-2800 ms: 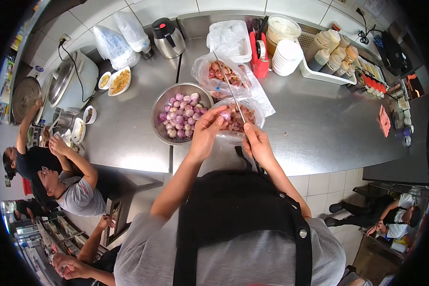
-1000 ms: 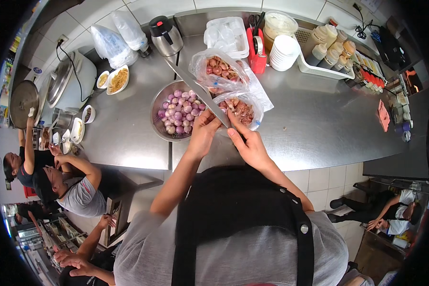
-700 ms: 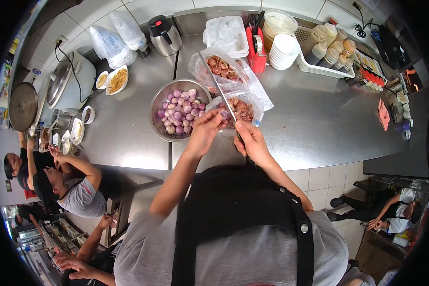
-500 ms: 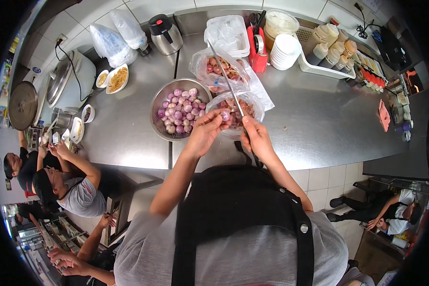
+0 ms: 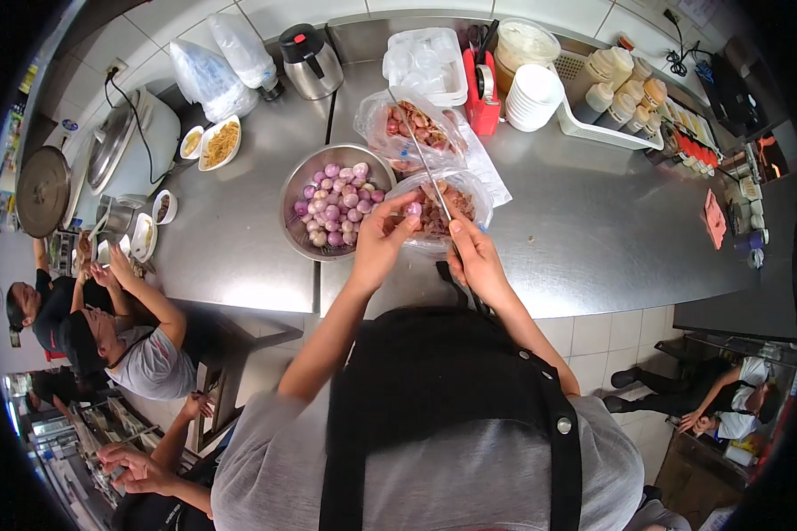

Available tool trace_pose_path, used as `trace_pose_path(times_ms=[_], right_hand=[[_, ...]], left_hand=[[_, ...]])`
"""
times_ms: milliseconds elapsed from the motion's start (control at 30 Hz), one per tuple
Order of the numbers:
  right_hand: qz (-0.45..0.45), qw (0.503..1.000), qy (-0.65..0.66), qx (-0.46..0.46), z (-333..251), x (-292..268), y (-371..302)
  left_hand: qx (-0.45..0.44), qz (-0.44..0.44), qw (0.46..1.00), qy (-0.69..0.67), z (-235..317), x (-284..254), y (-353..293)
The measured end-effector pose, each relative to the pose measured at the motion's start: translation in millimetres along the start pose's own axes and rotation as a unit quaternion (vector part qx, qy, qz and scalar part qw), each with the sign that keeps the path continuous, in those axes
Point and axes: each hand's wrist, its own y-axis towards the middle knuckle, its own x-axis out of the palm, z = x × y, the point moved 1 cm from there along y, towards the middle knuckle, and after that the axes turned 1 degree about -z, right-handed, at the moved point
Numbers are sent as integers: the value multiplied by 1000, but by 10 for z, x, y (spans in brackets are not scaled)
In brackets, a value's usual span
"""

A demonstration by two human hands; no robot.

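Observation:
My left hand (image 5: 383,239) pinches a peeled purple shallot (image 5: 413,210) between thumb and fingers, over a clear plastic bag of brown-red skins (image 5: 471,196). Closed round a knife handle is my right hand (image 5: 476,258); the long knife blade (image 5: 423,157) points away from me, across the bags and a little left. To the left sits a steel bowl (image 5: 290,181) heaped with peeled shallots (image 5: 334,205). Beyond the skins, a second clear bag holds unpeeled shallots (image 5: 427,133). The blade seems apart from the held shallot.
Behind the bags stand a clear-lidded tub (image 5: 416,84), a red holder (image 5: 481,106), stacked white bowls (image 5: 533,99) and a steel jug (image 5: 311,62). Sauce bottles fill a white basket (image 5: 607,137) at right. Noodles lie in a white dish (image 5: 230,146). Co-workers (image 5: 155,358) stand at the left.
My left hand has shifted slightly left with the shallot, its fingers more raised. The knife blade has turned a little, its edge seen thinner. The bowl and bags have stayed in place.

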Motion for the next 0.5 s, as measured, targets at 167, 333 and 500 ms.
trace_pose_path(times_ms=[167, 333, 500], right_hand=[[21, 1000, 9, 6, 106, -71, 37], [36, 999, 10, 16, 73, -80, 25], [42, 999, 8, 2, 35, -37, 14]], left_hand=[[164, 142, 967, 131, 59, -98, 58], [228, 294, 763, 529, 219, -498, 77], [192, 287, 807, 479, 85, -649, 35]])
